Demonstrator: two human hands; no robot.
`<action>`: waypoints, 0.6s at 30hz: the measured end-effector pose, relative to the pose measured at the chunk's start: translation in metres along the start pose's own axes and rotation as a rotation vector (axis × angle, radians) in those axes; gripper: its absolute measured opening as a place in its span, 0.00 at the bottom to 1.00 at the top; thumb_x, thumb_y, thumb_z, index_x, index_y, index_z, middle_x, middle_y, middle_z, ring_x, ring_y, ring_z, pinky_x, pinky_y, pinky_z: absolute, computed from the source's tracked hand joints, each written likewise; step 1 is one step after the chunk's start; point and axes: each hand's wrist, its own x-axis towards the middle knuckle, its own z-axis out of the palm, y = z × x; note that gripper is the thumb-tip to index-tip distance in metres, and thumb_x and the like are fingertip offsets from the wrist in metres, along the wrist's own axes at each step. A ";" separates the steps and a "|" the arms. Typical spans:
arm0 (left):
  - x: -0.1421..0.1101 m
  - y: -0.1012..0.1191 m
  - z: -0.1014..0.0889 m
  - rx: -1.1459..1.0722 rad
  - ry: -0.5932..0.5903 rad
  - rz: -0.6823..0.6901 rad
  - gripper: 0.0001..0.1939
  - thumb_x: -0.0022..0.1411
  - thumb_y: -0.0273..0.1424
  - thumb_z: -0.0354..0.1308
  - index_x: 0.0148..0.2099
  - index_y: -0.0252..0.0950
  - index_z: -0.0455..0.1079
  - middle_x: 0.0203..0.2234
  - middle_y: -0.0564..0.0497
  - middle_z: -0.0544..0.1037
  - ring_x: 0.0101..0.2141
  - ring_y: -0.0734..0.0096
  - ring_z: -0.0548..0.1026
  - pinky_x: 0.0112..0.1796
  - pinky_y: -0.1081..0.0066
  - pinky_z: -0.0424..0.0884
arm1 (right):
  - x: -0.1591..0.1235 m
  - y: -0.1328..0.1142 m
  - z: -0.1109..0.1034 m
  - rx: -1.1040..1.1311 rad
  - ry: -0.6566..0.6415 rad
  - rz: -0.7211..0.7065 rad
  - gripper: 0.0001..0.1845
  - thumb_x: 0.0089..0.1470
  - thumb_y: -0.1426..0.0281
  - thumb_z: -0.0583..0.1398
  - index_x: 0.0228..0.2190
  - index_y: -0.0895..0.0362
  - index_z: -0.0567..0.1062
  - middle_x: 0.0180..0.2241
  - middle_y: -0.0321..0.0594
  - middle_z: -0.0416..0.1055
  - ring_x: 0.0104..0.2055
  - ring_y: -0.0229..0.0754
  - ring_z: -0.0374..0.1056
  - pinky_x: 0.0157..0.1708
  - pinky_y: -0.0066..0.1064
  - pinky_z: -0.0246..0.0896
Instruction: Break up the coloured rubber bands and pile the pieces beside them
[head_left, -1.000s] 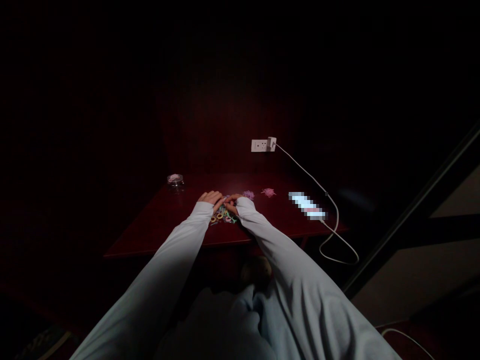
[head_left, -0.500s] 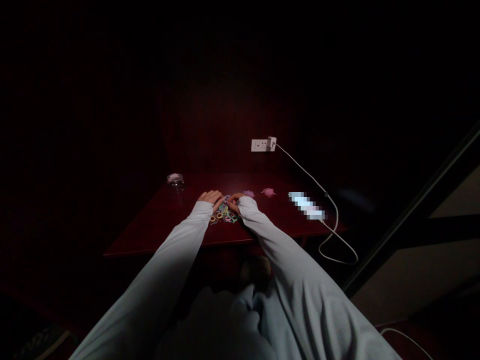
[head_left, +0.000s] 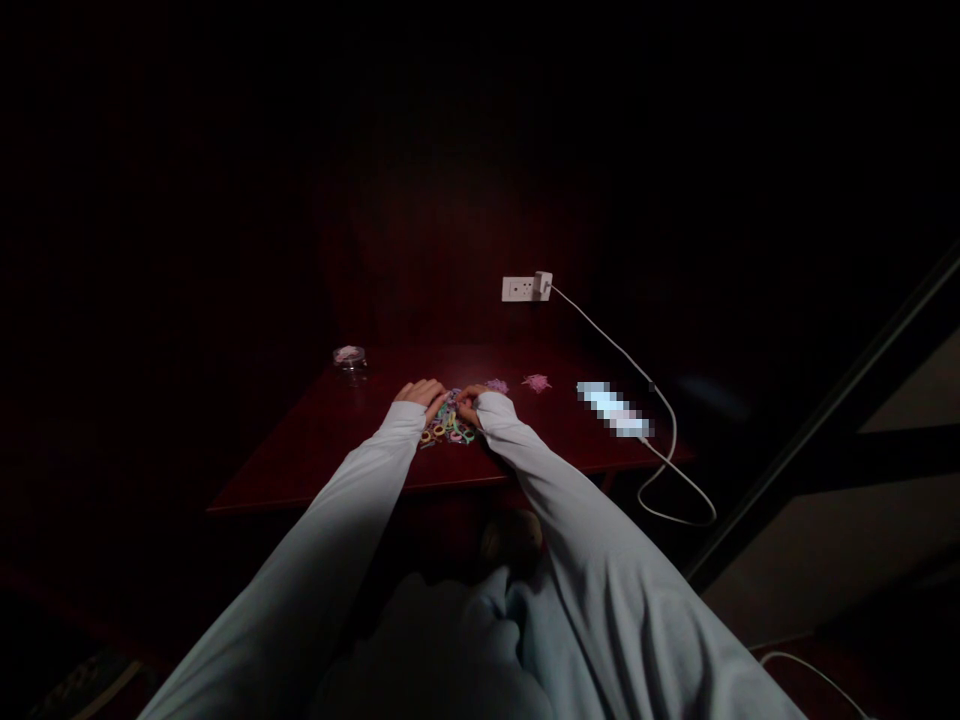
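A heap of small multicoloured elastic rings (head_left: 448,425) lies on the dark red wooden table (head_left: 300,450), between my hands. My left hand (head_left: 420,395) rests palm down at the heap's left side. My right hand (head_left: 469,403) has its fingers at the heap's right side. Both hands touch or nearly touch the rings, and the dim light hides whether either holds one. Two small clusters of pink and lilac rings (head_left: 536,383) lie just beyond, to the right.
A small glass jar (head_left: 349,361) with pink contents stands at the back left. On the right lies a pixelated phone (head_left: 611,410), its white cable (head_left: 671,440) running to a wall socket (head_left: 525,288) and looping over the table edge. A dark frame crosses the right side.
My hands have drawn slightly apart, from fingers meeting above the heap to either side of it. More of the rings now show between them.
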 end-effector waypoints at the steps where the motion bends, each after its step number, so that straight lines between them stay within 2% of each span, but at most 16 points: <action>1: 0.000 0.000 0.000 0.000 0.002 -0.001 0.12 0.76 0.36 0.47 0.44 0.41 0.71 0.41 0.48 0.80 0.43 0.62 0.75 0.42 0.65 0.64 | 0.000 0.000 0.001 0.000 -0.005 0.001 0.09 0.57 0.66 0.64 0.39 0.52 0.83 0.35 0.34 0.78 0.35 0.37 0.70 0.37 0.25 0.61; 5: 0.000 0.001 0.001 0.004 0.009 -0.004 0.12 0.76 0.35 0.48 0.44 0.41 0.72 0.40 0.48 0.80 0.43 0.62 0.75 0.43 0.65 0.65 | 0.001 0.001 0.005 -0.001 -0.021 0.002 0.09 0.56 0.67 0.65 0.39 0.52 0.83 0.35 0.34 0.79 0.35 0.37 0.70 0.37 0.25 0.61; 10: 0.000 0.002 0.002 0.009 0.022 -0.004 0.12 0.76 0.35 0.48 0.44 0.41 0.72 0.40 0.48 0.80 0.43 0.62 0.75 0.43 0.66 0.65 | 0.003 0.002 0.008 -0.006 -0.020 0.005 0.11 0.58 0.63 0.65 0.41 0.51 0.84 0.36 0.35 0.79 0.37 0.37 0.70 0.39 0.25 0.60; 18: 0.000 0.001 0.003 0.017 0.025 -0.005 0.11 0.76 0.35 0.49 0.44 0.41 0.73 0.40 0.48 0.80 0.43 0.62 0.76 0.43 0.66 0.66 | 0.000 0.002 0.004 -0.002 -0.012 -0.002 0.15 0.64 0.57 0.61 0.41 0.51 0.84 0.37 0.37 0.79 0.37 0.38 0.70 0.37 0.26 0.59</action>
